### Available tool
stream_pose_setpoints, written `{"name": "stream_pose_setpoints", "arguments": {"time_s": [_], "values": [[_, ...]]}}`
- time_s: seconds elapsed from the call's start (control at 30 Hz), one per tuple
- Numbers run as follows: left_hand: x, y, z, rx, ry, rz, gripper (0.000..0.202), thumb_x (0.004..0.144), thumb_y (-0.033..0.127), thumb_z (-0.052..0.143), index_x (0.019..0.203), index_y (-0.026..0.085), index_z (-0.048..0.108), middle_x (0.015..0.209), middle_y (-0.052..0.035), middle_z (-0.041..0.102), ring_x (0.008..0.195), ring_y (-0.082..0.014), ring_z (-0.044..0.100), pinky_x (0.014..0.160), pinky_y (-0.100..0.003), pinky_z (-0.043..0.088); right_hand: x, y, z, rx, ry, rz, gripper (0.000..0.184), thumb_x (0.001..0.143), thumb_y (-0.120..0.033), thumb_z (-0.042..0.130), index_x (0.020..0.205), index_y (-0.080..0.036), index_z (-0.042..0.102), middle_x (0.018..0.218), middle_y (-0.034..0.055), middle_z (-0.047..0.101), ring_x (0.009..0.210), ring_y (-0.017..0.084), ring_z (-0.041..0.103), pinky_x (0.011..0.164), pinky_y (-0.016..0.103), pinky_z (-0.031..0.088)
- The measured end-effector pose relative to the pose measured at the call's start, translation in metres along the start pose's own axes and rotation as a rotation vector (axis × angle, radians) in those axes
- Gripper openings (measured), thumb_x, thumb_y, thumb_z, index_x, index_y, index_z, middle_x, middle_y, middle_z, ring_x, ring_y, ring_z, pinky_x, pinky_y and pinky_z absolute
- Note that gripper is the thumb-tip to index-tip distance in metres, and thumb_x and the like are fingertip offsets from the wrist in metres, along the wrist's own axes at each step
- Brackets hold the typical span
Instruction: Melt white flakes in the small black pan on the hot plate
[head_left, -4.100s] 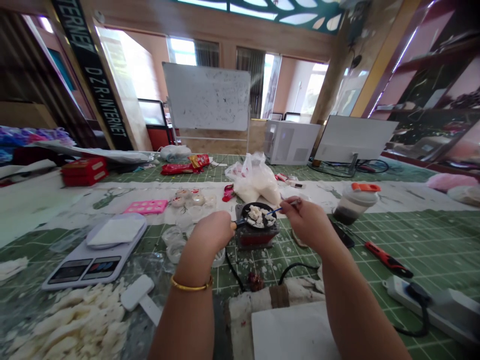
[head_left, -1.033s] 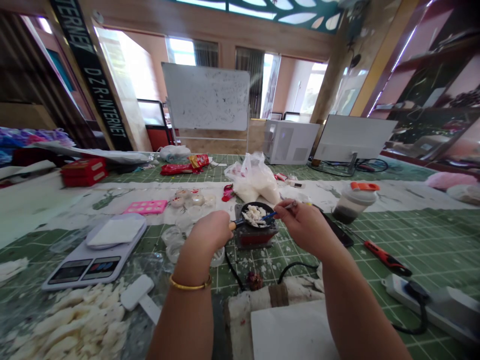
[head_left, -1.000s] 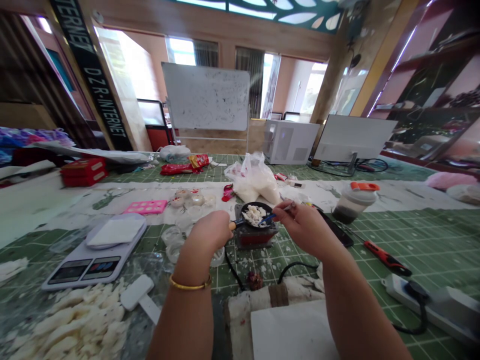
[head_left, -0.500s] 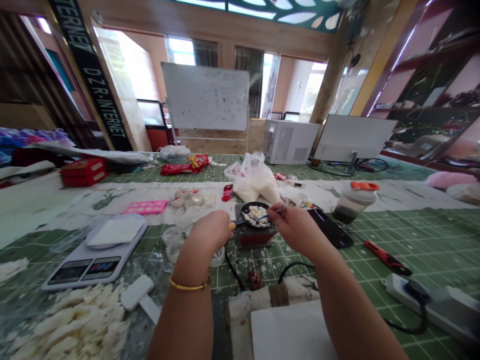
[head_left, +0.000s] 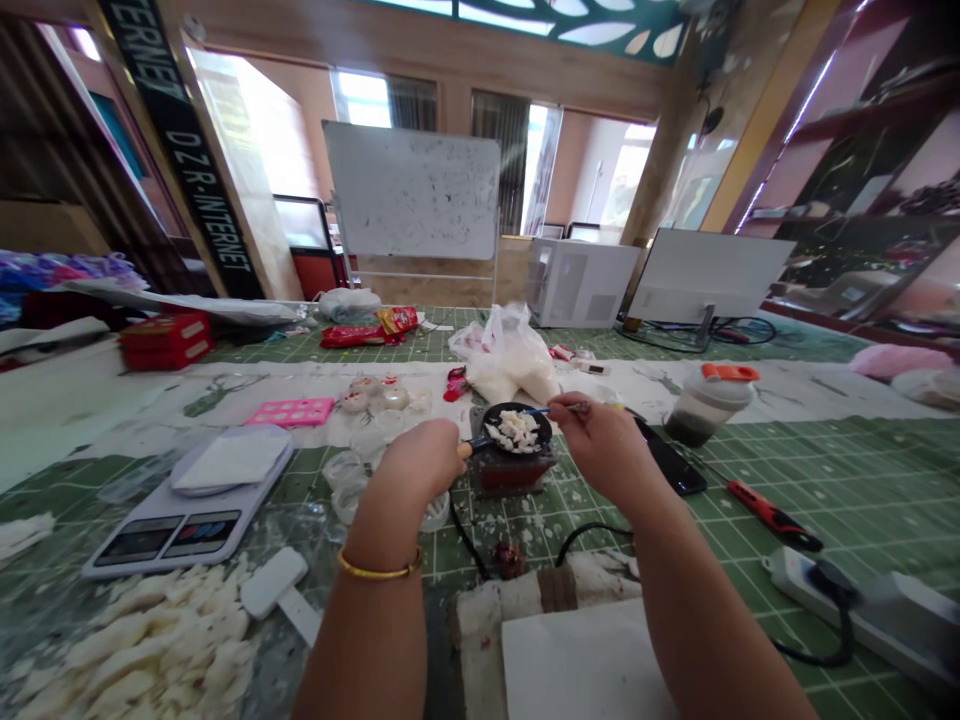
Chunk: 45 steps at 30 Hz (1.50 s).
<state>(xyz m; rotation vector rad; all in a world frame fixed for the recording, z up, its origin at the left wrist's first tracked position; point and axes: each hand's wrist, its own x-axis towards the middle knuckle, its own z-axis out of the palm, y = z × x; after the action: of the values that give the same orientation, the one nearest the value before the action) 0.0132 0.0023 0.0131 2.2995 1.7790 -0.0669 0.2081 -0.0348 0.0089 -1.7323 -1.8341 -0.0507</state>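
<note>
My left hand (head_left: 426, 458) is closed around the wooden handle of a small black frying pan (head_left: 544, 432). The pan sits on a small dark red hot plate (head_left: 513, 476) and holds crumbled white pieces (head_left: 514, 428). In my right hand (head_left: 600, 440), fingers pinched, is a thin blue stick-like tool (head_left: 540, 410); its tip reaches over the pan's right side. What kind of tool it is I cannot make out. A dark phone (head_left: 675, 462) lies beside my right hand. Several clear plastic cups (head_left: 346, 470) stand by my left hand.
A kitchen scale (head_left: 195, 500) is at left, with a heap of white chunks (head_left: 150, 650) and a white scraper (head_left: 276, 585) before it. A plastic bag of white material (head_left: 510, 360) stands behind the pan. At right are a shaker bottle (head_left: 711, 405), a red-black screwdriver (head_left: 772, 514) and a power strip (head_left: 862, 610).
My right hand has moved a little to the right, drawing the blue tool back from the white pieces toward the pan's rim. My left hand keeps its hold on the pan handle.
</note>
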Motion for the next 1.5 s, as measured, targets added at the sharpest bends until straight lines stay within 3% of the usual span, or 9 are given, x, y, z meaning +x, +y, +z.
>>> {"name": "stream_pose_setpoints", "arguments": {"time_s": [0.1, 0.27, 0.4, 0.57, 0.73, 1.0, 1.2, 1.33, 1.5], "values": [[-0.0004, 0.0003, -0.0006, -0.012, -0.001, -0.004, 0.017, 0.070, 0.028, 0.054, 0.078, 0.017, 0.062, 0.085, -0.0100, 0.067, 0.068, -0.0206, 0.062, 0.052, -0.026, 0.038, 0.0014, 0.0018, 0.0009, -0.020, -0.083, 0.000, 0.023, 0.085, -0.029, 0.042, 0.085, -0.020, 0.063, 0.076, 0.0040, 0.068, 0.074, 0.019, 0.061, 0.063, 0.024, 0.036], [-0.0012, 0.0014, -0.0016, 0.002, -0.014, -0.006, 0.016, 0.069, 0.026, 0.053, 0.077, 0.016, 0.063, 0.085, -0.0104, 0.067, 0.069, -0.0214, 0.062, 0.052, -0.026, 0.038, 0.0025, 0.0032, -0.0002, -0.035, -0.017, 0.063, 0.025, 0.086, -0.032, 0.040, 0.089, -0.021, 0.062, 0.077, 0.0044, 0.068, 0.074, 0.019, 0.061, 0.064, 0.025, 0.036], [-0.0019, 0.0015, -0.0019, -0.011, -0.011, -0.013, 0.017, 0.069, 0.027, 0.053, 0.079, 0.017, 0.063, 0.086, -0.0103, 0.067, 0.070, -0.0217, 0.062, 0.053, -0.026, 0.039, 0.0027, 0.0035, -0.0022, -0.048, -0.094, 0.054, 0.024, 0.085, -0.029, 0.041, 0.087, -0.019, 0.063, 0.078, 0.0059, 0.068, 0.075, 0.019, 0.061, 0.064, 0.025, 0.035], [-0.0023, 0.0021, -0.0019, -0.007, -0.011, -0.006, 0.015, 0.068, 0.026, 0.054, 0.077, 0.017, 0.063, 0.084, -0.0103, 0.067, 0.070, -0.0223, 0.062, 0.052, -0.027, 0.039, 0.0006, -0.0011, -0.0018, 0.012, -0.022, 0.023, 0.026, 0.086, -0.032, 0.040, 0.086, -0.021, 0.063, 0.073, 0.0030, 0.067, 0.070, 0.017, 0.060, 0.062, 0.024, 0.036], [-0.0023, 0.0027, -0.0008, -0.012, 0.002, -0.009, 0.018, 0.070, 0.029, 0.053, 0.079, 0.017, 0.063, 0.086, -0.0106, 0.067, 0.071, -0.0221, 0.062, 0.053, -0.026, 0.039, 0.0000, -0.0051, 0.0007, -0.009, -0.118, -0.013, 0.026, 0.086, -0.030, 0.040, 0.087, -0.019, 0.063, 0.076, 0.0050, 0.068, 0.074, 0.019, 0.060, 0.063, 0.024, 0.035], [-0.0031, 0.0021, -0.0018, -0.006, -0.005, -0.012, 0.018, 0.069, 0.028, 0.053, 0.080, 0.017, 0.063, 0.086, -0.0105, 0.067, 0.071, -0.0221, 0.062, 0.054, -0.026, 0.039, -0.0006, -0.0035, -0.0011, -0.032, -0.113, -0.008, 0.026, 0.086, -0.030, 0.039, 0.085, -0.018, 0.063, 0.075, 0.0060, 0.067, 0.074, 0.019, 0.061, 0.063, 0.025, 0.035], [-0.0026, 0.0029, -0.0024, -0.002, -0.017, -0.002, 0.017, 0.069, 0.026, 0.053, 0.079, 0.016, 0.063, 0.087, -0.0116, 0.067, 0.071, -0.0230, 0.062, 0.055, -0.028, 0.040, -0.0010, 0.0006, -0.0053, -0.003, 0.038, 0.041, 0.027, 0.086, -0.033, 0.039, 0.092, -0.020, 0.063, 0.076, 0.0046, 0.068, 0.072, 0.018, 0.061, 0.063, 0.025, 0.036], [-0.0023, 0.0028, -0.0018, -0.009, -0.012, -0.016, 0.018, 0.069, 0.028, 0.054, 0.080, 0.017, 0.063, 0.086, -0.0113, 0.067, 0.071, -0.0233, 0.063, 0.054, -0.028, 0.040, 0.0018, 0.0039, 0.0004, 0.011, -0.059, 0.026, 0.026, 0.086, -0.030, 0.040, 0.090, -0.019, 0.063, 0.078, 0.0061, 0.068, 0.075, 0.019, 0.060, 0.065, 0.025, 0.037], [-0.0026, 0.0025, -0.0020, -0.003, -0.016, -0.005, 0.018, 0.070, 0.028, 0.053, 0.079, 0.017, 0.063, 0.088, -0.0111, 0.067, 0.071, -0.0227, 0.062, 0.055, -0.028, 0.041, 0.0005, 0.0000, 0.0010, 0.057, -0.083, -0.012, 0.027, 0.087, -0.033, 0.038, 0.087, -0.020, 0.062, 0.076, 0.0038, 0.067, 0.073, 0.017, 0.060, 0.064, 0.024, 0.037]]}}
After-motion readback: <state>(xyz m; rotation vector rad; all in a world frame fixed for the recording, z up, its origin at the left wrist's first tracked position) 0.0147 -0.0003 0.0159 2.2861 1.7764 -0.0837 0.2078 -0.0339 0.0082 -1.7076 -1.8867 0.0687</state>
